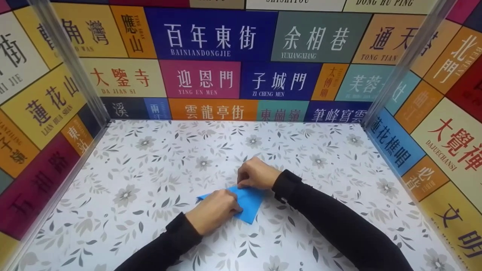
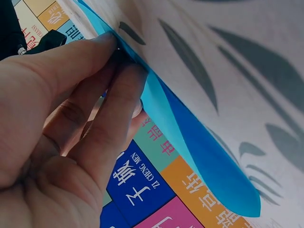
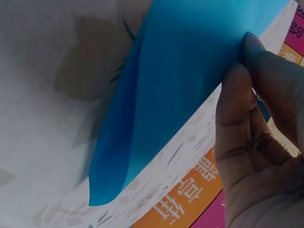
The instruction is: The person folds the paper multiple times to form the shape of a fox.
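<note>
A folded sheet of blue paper point(image 1: 250, 206) lies on the patterned surface in front of the person, between both hands. My left hand point(image 1: 214, 211) has curled fingers at the paper's left part. In the left wrist view, its thumb and fingertips meet along an edge of the blue paper point(image 2: 204, 161), whose fold stands slightly apart farther along. The right hand point(image 1: 259, 174) pinches the far edge from above. Seen from the right wrist, thumb and index finger grip the edge of the blue paper point(image 3: 175, 71), with a loose, rounded fold at its far corner.
White tabletop point(image 1: 150, 226) with grey flowers and leaves spreads around the hands. Colourful panels with Chinese place names point(image 1: 211, 35) wall it at the back, left and right. Clear strips point(image 1: 399, 64) run along the corners where the panels meet.
</note>
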`<control>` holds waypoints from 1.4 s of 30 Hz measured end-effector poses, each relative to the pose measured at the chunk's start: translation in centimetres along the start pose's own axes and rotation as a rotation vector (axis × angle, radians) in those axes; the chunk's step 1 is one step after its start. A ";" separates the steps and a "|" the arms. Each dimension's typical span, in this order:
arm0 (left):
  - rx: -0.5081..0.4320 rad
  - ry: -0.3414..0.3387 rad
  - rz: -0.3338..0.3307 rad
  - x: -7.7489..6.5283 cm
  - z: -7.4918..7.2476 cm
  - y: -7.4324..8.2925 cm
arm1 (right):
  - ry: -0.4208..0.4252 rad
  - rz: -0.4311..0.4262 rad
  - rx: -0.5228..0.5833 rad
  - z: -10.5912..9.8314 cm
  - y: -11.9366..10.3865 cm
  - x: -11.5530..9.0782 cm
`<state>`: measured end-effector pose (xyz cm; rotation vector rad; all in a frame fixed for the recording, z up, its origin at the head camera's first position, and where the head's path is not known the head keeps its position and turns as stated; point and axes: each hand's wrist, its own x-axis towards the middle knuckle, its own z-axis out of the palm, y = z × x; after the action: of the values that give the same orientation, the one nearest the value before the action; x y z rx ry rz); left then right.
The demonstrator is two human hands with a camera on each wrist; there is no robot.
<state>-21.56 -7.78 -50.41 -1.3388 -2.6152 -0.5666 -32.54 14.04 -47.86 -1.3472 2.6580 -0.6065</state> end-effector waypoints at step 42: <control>-0.048 -0.011 -0.047 -0.3 -0.1 0.0 | 0.132 0.218 0.021 0.7 1.0 -0.5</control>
<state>-21.41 -7.99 -50.43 -1.3003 -2.6651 -0.6341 -32.82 14.75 -48.95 -1.0257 2.8412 -0.7160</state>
